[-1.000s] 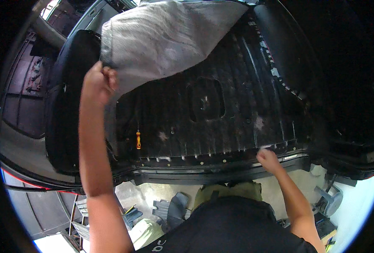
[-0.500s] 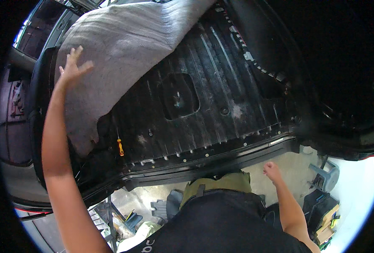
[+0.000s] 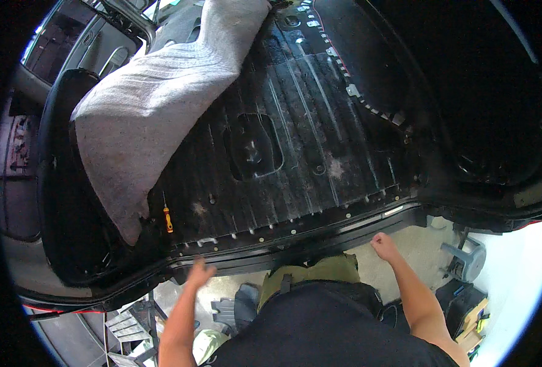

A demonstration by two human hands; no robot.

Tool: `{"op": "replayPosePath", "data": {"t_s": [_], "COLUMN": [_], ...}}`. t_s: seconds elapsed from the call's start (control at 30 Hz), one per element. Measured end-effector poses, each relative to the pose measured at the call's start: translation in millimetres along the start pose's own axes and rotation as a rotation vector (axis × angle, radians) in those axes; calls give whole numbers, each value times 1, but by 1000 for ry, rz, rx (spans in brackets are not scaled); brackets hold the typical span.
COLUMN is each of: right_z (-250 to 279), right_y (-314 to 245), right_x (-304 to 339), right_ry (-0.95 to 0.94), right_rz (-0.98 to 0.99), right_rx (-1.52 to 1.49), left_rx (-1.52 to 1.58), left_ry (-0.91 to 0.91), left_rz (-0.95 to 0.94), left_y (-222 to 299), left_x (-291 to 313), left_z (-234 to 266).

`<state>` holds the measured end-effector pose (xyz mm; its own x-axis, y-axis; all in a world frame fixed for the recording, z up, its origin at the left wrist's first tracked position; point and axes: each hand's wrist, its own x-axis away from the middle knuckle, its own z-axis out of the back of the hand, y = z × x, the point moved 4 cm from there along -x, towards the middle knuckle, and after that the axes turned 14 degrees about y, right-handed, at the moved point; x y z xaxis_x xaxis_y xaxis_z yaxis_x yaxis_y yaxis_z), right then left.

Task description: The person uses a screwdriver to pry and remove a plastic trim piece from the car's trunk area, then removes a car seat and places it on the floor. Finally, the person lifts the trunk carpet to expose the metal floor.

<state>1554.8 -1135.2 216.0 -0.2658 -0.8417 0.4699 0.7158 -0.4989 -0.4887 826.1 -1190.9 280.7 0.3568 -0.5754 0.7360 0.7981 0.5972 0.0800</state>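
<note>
A grey felt-like carpet [image 3: 133, 134] is folded over the left side of a vehicle's black ribbed cargo floor [image 3: 311, 189]. Beside the carpet's near corner lies a screwdriver [image 3: 168, 220] with a yellow-orange handle, its shaft pointing away from me. My left hand [image 3: 201, 274] is over the near sill, apart from the carpet and the screwdriver; its fingers are smeared by motion. Closer to my right side, my right hand [image 3: 385, 247] is curled closed just in front of the sill [image 3: 320, 235]. What its fingers hold, if anything, is hidden.
Light-coloured clips [image 3: 352, 90] line the right edge of the cargo floor. A grey stool [image 3: 467, 260] stands on the ground at right, near a black case [image 3: 457, 300]. At lower left is a metal step frame [image 3: 130, 324]. The dark side panel [image 3: 69, 183] rises at left.
My left hand has come off the carpet and down toward the sill. The carpet's far right part has shifted left, baring more floor. My right hand stays closed nearly in place.
</note>
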Motion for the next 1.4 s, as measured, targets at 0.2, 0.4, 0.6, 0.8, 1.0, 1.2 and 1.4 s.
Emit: {"op": "replayPosePath", "data": {"t_s": [0.2, 0.4, 0.6, 0.8, 1.0, 1.2, 1.4], "right_z": [4, -2, -12, -4, 9, 39, 102], "right_y": [-62, -71, -11, 46, 18, -83, -190], "right_x": [-42, -59, -54, -27, -14, -26, -5], "right_ry": [0, -73, -99, -58, -110, -123, 36], "right_rz": [35, 50, -40, -90, 8, 278, 632], "right_rx": [-62, -35, -12, 65, 43, -73, -252], "left_rx": [146, 462, 680, 861, 658, 888, 859], "left_ry": [-332, -129, 169, 154, -254, -383, -392], "left_rz": [-93, 57, 100, 284, 389, 105, 320], "left_y": [-22, 6, 3, 10, 28, 76, 87], "left_x": [109, 134, 95, 104, 165, 218, 236], "left_z": [-150, -143, -96, -94, -173, -232, -194]}}
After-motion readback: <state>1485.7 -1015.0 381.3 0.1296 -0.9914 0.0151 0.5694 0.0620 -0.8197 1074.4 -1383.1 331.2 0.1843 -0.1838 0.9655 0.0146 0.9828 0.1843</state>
